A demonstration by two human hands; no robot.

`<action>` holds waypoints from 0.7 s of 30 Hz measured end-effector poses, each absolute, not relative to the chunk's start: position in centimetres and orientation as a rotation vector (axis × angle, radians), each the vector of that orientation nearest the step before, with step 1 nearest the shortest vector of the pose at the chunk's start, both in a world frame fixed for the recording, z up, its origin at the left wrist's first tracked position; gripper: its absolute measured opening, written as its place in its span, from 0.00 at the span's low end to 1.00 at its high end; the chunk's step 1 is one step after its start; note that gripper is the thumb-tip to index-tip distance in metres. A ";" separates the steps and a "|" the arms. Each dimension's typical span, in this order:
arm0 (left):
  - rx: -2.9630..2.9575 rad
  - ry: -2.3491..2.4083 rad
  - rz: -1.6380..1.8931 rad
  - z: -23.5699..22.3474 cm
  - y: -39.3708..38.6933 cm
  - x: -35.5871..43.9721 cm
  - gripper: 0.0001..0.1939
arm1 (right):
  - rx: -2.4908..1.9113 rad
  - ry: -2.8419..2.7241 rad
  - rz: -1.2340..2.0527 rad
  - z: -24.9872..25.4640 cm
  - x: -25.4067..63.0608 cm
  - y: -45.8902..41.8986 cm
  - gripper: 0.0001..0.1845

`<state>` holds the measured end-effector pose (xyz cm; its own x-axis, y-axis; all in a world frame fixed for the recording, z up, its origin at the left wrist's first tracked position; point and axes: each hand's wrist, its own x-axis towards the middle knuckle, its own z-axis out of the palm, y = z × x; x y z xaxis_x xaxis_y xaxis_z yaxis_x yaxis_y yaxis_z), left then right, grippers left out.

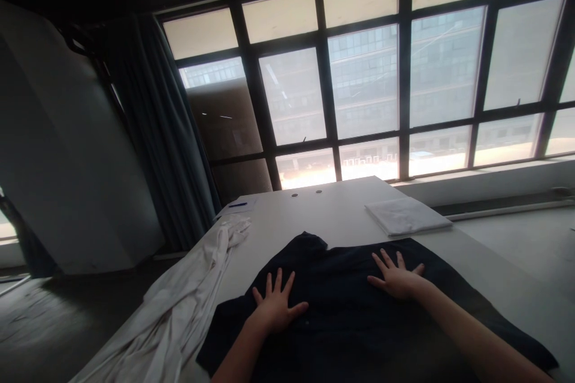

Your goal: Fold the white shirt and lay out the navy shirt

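A dark navy shirt (341, 287) lies spread out on the white table (287, 215), its collar end toward the window. On its left part rests my left hand (275, 305), palm down with the fingers spread. My right hand (398, 275) lies flat on the upper right part of the garment, fingers also apart. Neither hand grips the cloth. The bottom of the shirt runs out of view at the near edge.
Crumpled pale cloth (179, 305) hangs along the table's left edge. A folded white cloth (406, 215) lies at the far right. A dark pen (238, 204) rests on paper at the far left corner. Beyond stand a blue curtain (157, 119) and large windows (363, 84).
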<state>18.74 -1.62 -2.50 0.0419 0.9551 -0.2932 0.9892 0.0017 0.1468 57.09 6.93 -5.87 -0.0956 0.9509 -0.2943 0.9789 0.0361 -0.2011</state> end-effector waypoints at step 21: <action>1.892 2.159 -0.307 -1.4 -0.4 12.2 0.61 | 2.061 2.414 -0.419 -7.1 60.0 9.3 0.42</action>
<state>12.20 -0.39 -1.40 -0.1228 0.9376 -0.3253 0.9911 0.1327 0.0084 60.01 9.30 -7.11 -0.1702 0.9777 -0.1233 0.9620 0.1378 -0.2357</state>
